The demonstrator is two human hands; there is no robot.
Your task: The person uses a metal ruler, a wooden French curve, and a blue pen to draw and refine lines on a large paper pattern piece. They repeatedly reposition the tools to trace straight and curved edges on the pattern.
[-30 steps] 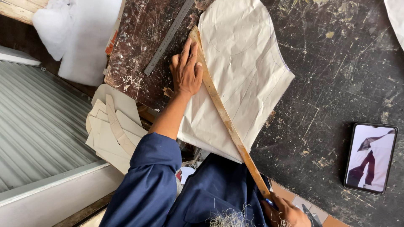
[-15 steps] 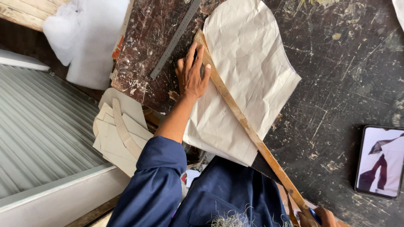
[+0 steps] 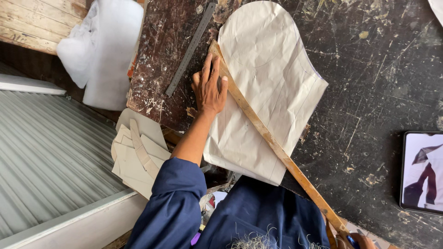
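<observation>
A cream paper pattern piece (image 3: 272,83) with a rounded top lies on the dark scratched worktable (image 3: 369,78). A long wooden straightedge (image 3: 272,143) crosses it diagonally, from the far left down to the near right. My left hand (image 3: 210,87) lies flat with fingers spread, pressing the straightedge's far end and the paper's left edge. My right hand (image 3: 362,240) shows only at the bottom edge by the straightedge's near end, with something small and blue beside it. Its grip is hidden.
A metal ruler (image 3: 191,46) lies left of my hand. A phone (image 3: 422,173) with a lit screen lies at the right edge. White padding (image 3: 104,50) and stacked card pattern pieces (image 3: 138,152) lie off the table's left edge, above a corrugated sheet (image 3: 46,152).
The straightedge's near end has swung to the right across the paper while my left hand stayed on its far end. The view has shifted slightly.
</observation>
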